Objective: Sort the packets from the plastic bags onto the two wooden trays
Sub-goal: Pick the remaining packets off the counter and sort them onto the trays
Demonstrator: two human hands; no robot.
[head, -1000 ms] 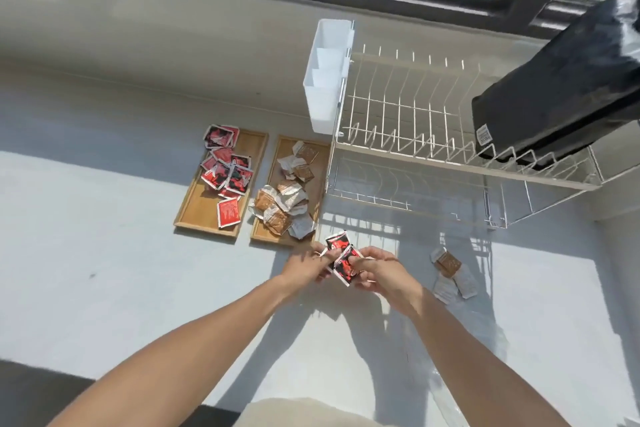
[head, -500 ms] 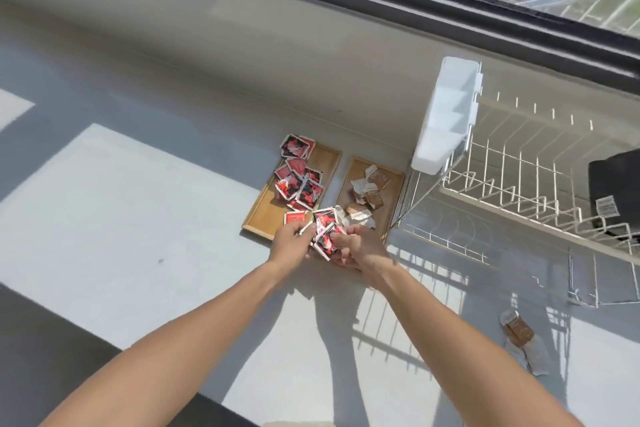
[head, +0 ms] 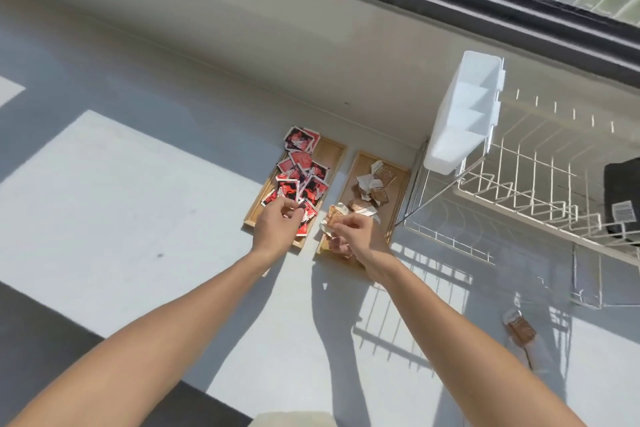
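Two wooden trays lie side by side against the back wall. The left tray (head: 331, 151) holds several red packets (head: 302, 180). In the right tray (head: 396, 189) lie several brown and white packets (head: 375, 180). My left hand (head: 275, 230) hovers over the near end of the left tray, fingers pinched on red packets (head: 307, 217). My right hand (head: 358, 234) is over the near end of the right tray, its curled fingers closed on a brown packet (head: 333, 217). More brown packets (head: 519, 328) lie loose on the counter at the right.
A white wire dish rack (head: 519, 194) stands right of the trays, with a white plastic caddy (head: 464, 114) hung on its left end and a black object (head: 623, 198) inside. The grey counter (head: 121, 201) extends left; a window frame runs along the back.
Both hands moved forward from the counter to the trays and split apart: the left went with red packets over the left tray, the right went over the right tray. The view swung left.
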